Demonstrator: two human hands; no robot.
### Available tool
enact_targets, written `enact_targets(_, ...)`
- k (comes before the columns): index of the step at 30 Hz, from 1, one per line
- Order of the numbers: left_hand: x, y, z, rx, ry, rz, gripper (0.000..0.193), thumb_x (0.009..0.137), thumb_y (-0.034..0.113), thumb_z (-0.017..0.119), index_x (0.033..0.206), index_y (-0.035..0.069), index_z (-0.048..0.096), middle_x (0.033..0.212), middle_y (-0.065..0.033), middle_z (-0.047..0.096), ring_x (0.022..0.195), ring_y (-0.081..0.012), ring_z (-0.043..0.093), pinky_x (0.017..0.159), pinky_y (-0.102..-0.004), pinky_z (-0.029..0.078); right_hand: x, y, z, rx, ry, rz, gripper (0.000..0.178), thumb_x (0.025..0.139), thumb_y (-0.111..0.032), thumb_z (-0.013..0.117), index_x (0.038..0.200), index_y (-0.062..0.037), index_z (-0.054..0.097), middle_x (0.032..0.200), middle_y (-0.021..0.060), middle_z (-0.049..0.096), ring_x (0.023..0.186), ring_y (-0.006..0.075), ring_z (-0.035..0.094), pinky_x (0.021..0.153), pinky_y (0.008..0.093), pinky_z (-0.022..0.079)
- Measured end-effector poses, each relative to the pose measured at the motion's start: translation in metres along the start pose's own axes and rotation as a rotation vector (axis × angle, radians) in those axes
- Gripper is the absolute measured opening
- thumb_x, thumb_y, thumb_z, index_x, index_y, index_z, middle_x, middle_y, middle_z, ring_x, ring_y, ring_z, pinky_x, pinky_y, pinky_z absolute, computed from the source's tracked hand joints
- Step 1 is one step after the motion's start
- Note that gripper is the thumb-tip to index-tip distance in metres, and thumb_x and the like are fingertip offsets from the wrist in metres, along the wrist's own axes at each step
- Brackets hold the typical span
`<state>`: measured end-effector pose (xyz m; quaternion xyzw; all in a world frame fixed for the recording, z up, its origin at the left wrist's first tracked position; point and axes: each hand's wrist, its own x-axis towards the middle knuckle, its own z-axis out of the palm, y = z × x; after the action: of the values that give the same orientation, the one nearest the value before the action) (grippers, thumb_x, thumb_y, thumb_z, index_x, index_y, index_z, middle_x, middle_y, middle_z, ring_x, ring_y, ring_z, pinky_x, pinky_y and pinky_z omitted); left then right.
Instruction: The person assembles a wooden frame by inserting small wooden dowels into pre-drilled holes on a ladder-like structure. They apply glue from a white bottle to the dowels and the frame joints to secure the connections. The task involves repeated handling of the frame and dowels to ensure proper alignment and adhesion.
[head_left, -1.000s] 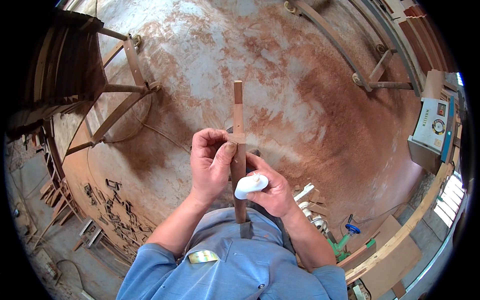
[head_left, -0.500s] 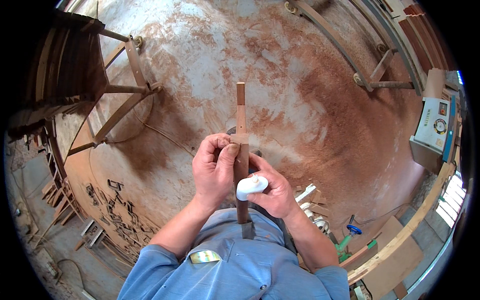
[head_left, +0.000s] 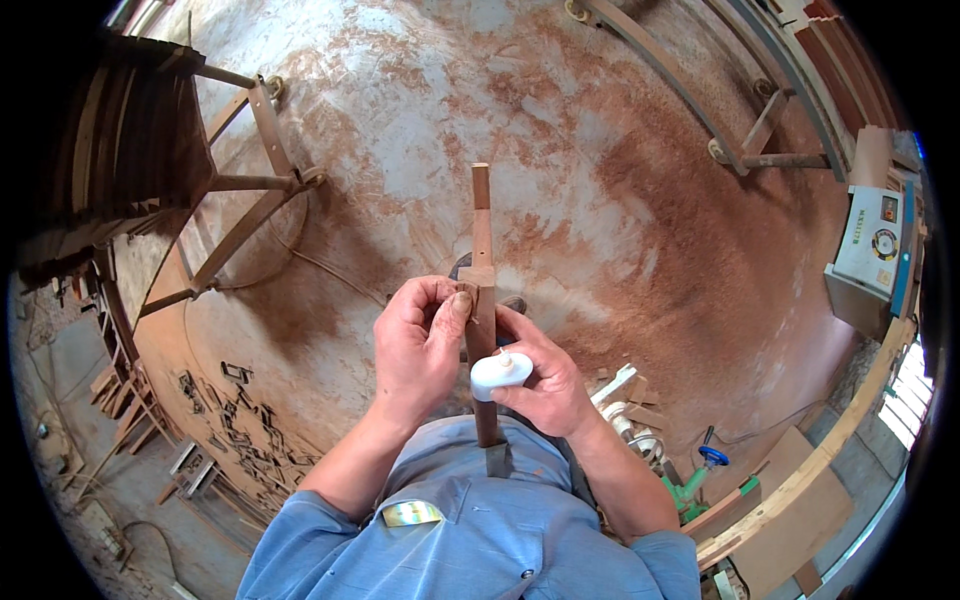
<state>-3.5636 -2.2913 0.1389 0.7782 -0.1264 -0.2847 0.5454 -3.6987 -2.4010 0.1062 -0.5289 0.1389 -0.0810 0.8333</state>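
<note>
A long brown wooden bar [head_left: 483,235] with a narrower far end runs away from my body, its near end close to my shirt front. My left hand [head_left: 420,335] is closed at the bar's left side, thumb and forefinger pinched beside its wider part. Whatever small thing lies in that pinch is mostly hidden. In my right hand [head_left: 548,375] is a white plastic squeeze bottle [head_left: 498,376] with a small pointed nozzle, held over the near part of the bar. Some right fingers pass behind the bottle and the bar.
Wheeled racks with stacked boards [head_left: 110,120] stand at the left and far right. Several dark metal clamps [head_left: 240,420] lie at the lower left. A grey machine box [head_left: 868,245] is at the right, and a green tool with a blue handwheel [head_left: 712,456] stands lower right. Sawdust covers the floor.
My left hand has shifted slightly left and toward me, its pinch a little farther from the bar's face. The right hand and bottle have barely moved.
</note>
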Motion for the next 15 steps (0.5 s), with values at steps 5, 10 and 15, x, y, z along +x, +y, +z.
enact_targets(5, 0.0027, 0.0010, -0.0051, 0.132, -0.015, 0.018, 0.012, 0.097, 0.009, 0.057, 0.098, -0.003, 0.059, 0.085, -0.0014, 0.060, 0.078, -0.0075, 0.055, 0.071, -0.0227, 0.048, -0.0011, 0.0012, 0.0008, -0.098, 0.008, -0.006, 0.035, 0.076, -0.004, 0.078, 0.109, -0.0050, 0.066, 0.144, 0.0224, 0.043, 0.133, 0.0315, 0.044, 0.107, 0.0392, 0.037)
enact_targets(10, 0.0041, -0.0044, -0.0060, 0.090, -0.033, 0.058, 0.015, 0.098, 0.013, 0.057, 0.101, -0.002, 0.057, 0.084, -0.0005, 0.058, 0.076, -0.0074, 0.053, 0.070, -0.0222, 0.047, 0.0003, -0.0011, 0.0011, -0.144, 0.010, -0.033, 0.036, 0.074, -0.004, 0.079, 0.109, -0.0052, 0.067, 0.143, 0.0226, 0.044, 0.133, 0.0328, 0.045, 0.107, 0.0397, 0.037)
enact_targets(15, 0.0039, -0.0024, -0.0048, -0.003, -0.031, 0.052, 0.018, 0.099, 0.014, 0.057, 0.106, -0.002, 0.056, 0.087, -0.0002, 0.057, 0.078, -0.0072, 0.052, 0.072, -0.0216, 0.046, 0.0025, -0.0051, 0.0030, -0.169, 0.007, -0.020, 0.036, 0.074, -0.005, 0.079, 0.108, -0.0051, 0.067, 0.143, 0.0227, 0.044, 0.132, 0.0329, 0.046, 0.107, 0.0393, 0.037)
